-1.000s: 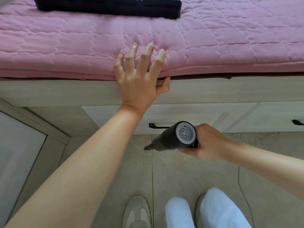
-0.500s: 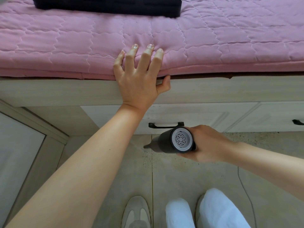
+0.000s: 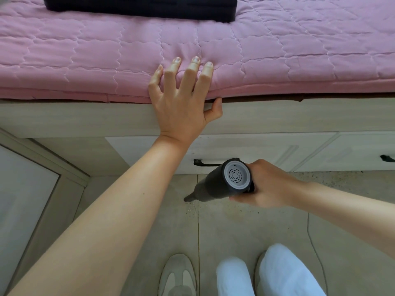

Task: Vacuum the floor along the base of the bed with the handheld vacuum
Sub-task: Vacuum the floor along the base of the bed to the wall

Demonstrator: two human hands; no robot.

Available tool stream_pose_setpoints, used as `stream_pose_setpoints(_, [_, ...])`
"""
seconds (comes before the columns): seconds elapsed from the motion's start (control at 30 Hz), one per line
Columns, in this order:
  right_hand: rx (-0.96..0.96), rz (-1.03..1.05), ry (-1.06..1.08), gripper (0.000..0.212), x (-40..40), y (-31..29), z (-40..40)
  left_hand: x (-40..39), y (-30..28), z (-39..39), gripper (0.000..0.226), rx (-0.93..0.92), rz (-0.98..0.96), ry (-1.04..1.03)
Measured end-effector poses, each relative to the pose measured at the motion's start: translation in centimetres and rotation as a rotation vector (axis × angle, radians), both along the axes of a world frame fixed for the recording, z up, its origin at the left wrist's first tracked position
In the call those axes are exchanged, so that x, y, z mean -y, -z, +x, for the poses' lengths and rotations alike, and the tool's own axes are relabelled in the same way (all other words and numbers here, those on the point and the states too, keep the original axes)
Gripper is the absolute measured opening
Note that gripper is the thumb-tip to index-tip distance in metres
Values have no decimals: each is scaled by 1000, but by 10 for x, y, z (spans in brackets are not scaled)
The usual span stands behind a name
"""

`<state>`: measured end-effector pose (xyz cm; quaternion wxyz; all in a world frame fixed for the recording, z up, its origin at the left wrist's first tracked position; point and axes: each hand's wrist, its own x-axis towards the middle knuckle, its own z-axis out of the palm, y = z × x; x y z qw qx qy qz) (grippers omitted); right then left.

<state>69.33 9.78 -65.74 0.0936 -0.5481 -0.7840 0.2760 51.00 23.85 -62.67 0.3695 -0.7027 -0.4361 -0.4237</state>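
My right hand [image 3: 268, 185] grips the handheld vacuum [image 3: 222, 182], left hand [image 3: 181, 107] flat on the bed [image 3: 299, 60]; specks on the floor [image 3: 245, 231] suggest much remains.

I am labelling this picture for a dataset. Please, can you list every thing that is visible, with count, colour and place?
handheld vacuum: 1, dark grey with pale rear cap, nozzle down at the floor before the drawers
quilted cover: 1, pink, on the bed
flat case: 1, black, on the cover, top edge
bed base: 1, pale wood
drawer handles: 2, black, on the drawer fronts
floor: beige tiles, speckled with dirt
shoe: 1, grey, bottom centre
left hand: flat on the bed edge
right hand: holds the vacuum
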Motion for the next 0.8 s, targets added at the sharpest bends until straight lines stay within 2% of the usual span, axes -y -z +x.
stream_pose_setpoints(0.2, [26,29,-49,31,1,-6,-3,-2,3,-3,67,-36,1,-11])
stream_pose_setpoints(0.4, [30,11,-107,31,2,-11,-3,-3,3,-3,70,-28,28,-32])
stream_pose_setpoints(0.8, [25,-43,-94,26,-3,-12,2,-1,2,-2,75,-22,40,-47])
